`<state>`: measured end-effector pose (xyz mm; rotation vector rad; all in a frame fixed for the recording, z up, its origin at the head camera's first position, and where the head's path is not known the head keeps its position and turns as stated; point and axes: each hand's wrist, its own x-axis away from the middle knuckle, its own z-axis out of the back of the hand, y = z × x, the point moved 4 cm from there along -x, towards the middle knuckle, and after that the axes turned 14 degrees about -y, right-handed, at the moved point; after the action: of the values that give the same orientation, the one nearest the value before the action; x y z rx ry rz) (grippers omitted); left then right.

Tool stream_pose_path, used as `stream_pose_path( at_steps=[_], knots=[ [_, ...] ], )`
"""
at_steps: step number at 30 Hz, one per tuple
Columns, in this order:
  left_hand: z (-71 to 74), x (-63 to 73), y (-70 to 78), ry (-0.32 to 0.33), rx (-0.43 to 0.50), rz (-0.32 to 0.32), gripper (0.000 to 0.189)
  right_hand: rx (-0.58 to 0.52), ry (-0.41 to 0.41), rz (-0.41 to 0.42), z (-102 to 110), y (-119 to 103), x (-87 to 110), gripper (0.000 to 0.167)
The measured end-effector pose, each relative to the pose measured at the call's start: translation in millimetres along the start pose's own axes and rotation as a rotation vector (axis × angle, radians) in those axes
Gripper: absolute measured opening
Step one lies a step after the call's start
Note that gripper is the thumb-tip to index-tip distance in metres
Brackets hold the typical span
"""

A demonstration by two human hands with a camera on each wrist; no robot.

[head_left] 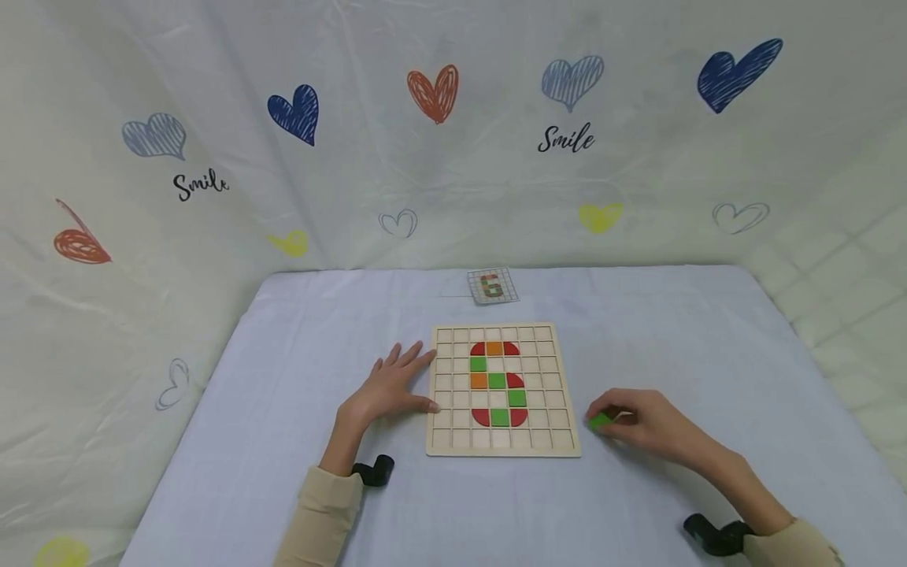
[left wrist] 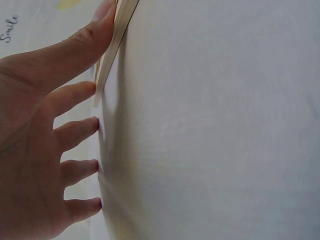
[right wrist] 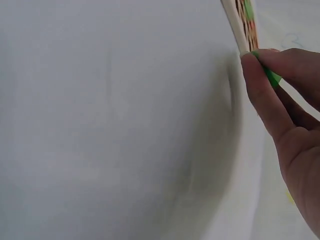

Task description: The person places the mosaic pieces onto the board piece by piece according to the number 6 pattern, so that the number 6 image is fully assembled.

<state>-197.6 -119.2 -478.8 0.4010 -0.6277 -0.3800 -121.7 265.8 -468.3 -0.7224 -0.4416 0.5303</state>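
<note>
A wooden grid board (head_left: 453,441) lies flat on the table, with red rounded tiles and green and orange square tiles set in its cells. At its left edge rests my left hand (head_left: 388,390), fingers spread; the thumb touches the rim, and so does the index finger. Off the board's right side, low over the cloth, my right hand (head_left: 646,421) pinches a green tile (head_left: 599,420) between thumb and fingertips. In the right wrist view the green tile (right wrist: 272,76) shows partly between the fingers; the rest is covered.
Behind the board lies a small card (head_left: 492,286) printed with a grid and a coloured figure like a 6. White cloth (head_left: 340,315) covers the table. A white curtain (head_left: 489,173) with hearts hangs behind it. A black wrist device (head_left: 375,470) sits at each cuff.
</note>
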Motion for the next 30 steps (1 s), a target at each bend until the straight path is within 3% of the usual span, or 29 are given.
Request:
stream_pose_path(
  at_steps=[7,14,22,30],
  knots=[
    [0.9,0.2,1.1,0.0,0.011,-0.003,0.097,-0.015,-0.015,-0.039,1.1,-11.8,-16.3,0.03],
    [1.4,0.7,1.6,0.005,0.01,-0.004,0.096,-0.015,-0.03,0.002,-1.7,-24.2,-37.9,0.033],
    [1.5,1.2,1.8,0.0,0.002,-0.01,0.096,-0.022,0.016,0.065,-10.0,-38.4,-63.9,0.031],
    [2.1,0.4,0.9,0.004,-0.001,-0.017,0.096,-0.013,-0.01,0.13,-18.7,-55.2,-91.5,0.026]
  ],
)
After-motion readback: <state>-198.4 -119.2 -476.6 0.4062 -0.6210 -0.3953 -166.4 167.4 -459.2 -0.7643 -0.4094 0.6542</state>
